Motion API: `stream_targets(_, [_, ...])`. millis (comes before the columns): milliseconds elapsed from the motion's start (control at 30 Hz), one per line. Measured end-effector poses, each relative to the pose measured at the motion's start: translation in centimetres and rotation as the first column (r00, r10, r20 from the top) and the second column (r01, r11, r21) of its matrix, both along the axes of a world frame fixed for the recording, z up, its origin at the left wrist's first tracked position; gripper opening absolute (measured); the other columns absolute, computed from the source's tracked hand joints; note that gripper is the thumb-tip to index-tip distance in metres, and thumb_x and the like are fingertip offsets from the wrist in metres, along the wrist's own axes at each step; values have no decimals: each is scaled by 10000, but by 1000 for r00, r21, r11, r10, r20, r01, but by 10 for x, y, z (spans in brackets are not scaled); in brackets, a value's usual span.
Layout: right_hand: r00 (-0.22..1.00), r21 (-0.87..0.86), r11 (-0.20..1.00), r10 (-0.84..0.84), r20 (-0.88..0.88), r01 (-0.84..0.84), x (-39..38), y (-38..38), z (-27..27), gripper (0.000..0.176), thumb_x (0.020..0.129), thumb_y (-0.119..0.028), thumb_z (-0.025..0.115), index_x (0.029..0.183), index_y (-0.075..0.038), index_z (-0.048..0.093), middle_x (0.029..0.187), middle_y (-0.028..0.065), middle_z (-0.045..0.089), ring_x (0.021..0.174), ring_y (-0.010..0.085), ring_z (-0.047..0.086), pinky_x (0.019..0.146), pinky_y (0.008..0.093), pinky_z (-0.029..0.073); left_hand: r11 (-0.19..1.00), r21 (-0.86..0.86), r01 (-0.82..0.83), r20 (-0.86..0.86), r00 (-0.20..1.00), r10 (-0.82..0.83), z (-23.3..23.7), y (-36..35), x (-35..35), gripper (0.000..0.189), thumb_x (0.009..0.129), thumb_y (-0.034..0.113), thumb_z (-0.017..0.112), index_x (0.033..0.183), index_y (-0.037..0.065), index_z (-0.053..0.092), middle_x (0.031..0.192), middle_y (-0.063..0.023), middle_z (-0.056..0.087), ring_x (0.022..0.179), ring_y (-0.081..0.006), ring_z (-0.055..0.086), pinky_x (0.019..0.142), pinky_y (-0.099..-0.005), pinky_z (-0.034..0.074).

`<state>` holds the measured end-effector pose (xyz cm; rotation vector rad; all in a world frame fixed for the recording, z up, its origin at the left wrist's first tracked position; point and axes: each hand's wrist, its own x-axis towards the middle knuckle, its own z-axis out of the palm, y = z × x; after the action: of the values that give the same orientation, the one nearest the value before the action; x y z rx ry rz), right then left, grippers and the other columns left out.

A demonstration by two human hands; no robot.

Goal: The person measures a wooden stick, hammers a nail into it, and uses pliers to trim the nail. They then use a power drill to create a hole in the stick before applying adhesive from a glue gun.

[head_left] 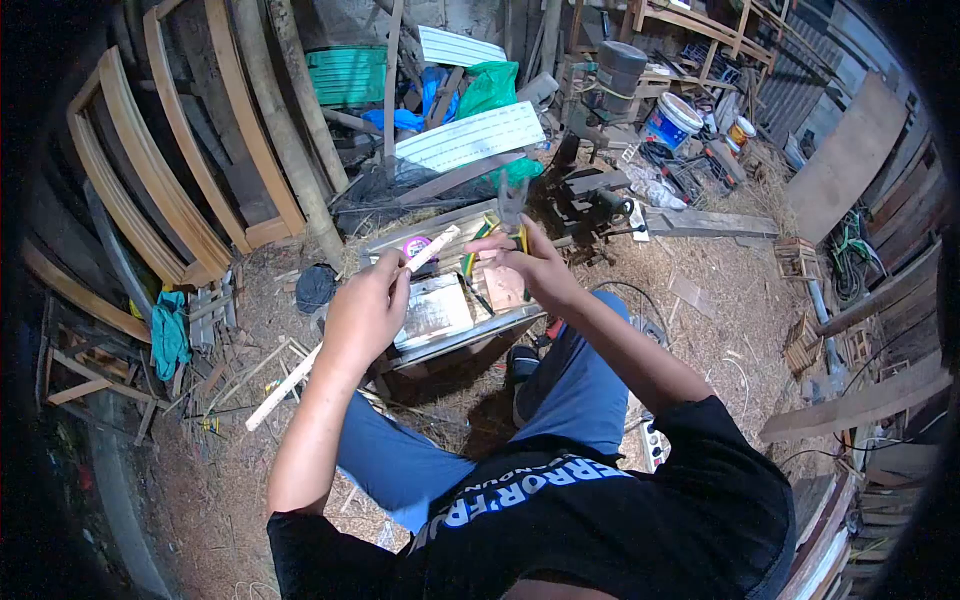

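My left hand [372,302] is closed around a long pale wooden strip [285,388], which slants from the lower left up over the low workbench [460,332]. In my right hand [530,268] is a pair of pliers [513,200] with yellow and dark handles, its grey jaws pointing up and away from me. The jaws stand a little to the right of the strip's far end. Below my hands on the bench lie a pale worn board [437,308], a small reddish wood piece [503,286], a yellow-and-green handled tool [469,262] and a round pink item [417,247].
Wooden frames [200,130] lean at the left. White slatted panels [470,138] and a green crate [346,76] stand behind the bench. Dark machinery [590,200] sits just right of it. Further back are paint buckets [672,120]. A power strip [653,445] lies by my right leg.
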<state>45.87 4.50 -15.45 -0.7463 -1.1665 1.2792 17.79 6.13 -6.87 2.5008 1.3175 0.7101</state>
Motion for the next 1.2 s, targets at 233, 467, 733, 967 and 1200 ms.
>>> stream_targets(233, [52, 706, 706, -704, 709, -61, 4, -3, 37, 726, 856, 77, 517, 1558, 22, 343, 1414, 295, 591, 1467, 494, 430, 1214, 649, 293, 999, 54, -2, -66, 998, 5, 13, -4, 4, 167, 1018, 210, 626, 1104, 72, 662, 845, -236, 730, 780, -450, 723, 695, -563, 568])
stream_targets(467, [-159, 734, 661, -750, 642, -156, 9, -3, 53, 634, 906, -20, 558, 1523, 41, 431, 1299, 216, 683, 1493, 392, 433, 1185, 617, 311, 995, 97, -24, -87, 996, 33, 25, -16, 7, 161, 1004, 200, 645, 1103, 79, 682, 857, -234, 738, 795, -448, 725, 715, -552, 571])
stream_targets(733, [-123, 802, 593, -803, 584, -66, 6, -5, 51, 523, 908, -37, 586, 1421, 23, 508, 1139, 153, 734, 1343, 372, 555, 1012, 552, 406, 990, 137, -43, -81, 995, 54, 29, -18, 5, 147, 995, 184, 655, 1094, 76, 671, 883, -223, 747, 804, -440, 730, 712, -549, 576])
stream_targets(967, [-122, 829, 556, -829, 546, -67, 3, -6, 51, 482, 918, -53, 599, 1391, 13, 535, 1144, 133, 733, 1302, 351, 583, 1013, 528, 412, 990, 136, -26, -83, 996, 38, 29, -19, 8, 156, 985, 174, 661, 1095, 64, 680, 892, -225, 750, 809, -433, 735, 713, -542, 580])
stream_targets(1200, [-138, 829, 549, -834, 534, -108, 5, -8, 58, 448, 929, -94, 607, 1363, 0, 547, 1092, 120, 725, 1243, 316, 602, 979, 504, 417, 989, 143, -21, -102, 994, 36, 36, -21, 8, 184, 984, 186, 664, 1115, 62, 700, 919, -233, 752, 812, -434, 734, 723, -535, 585])
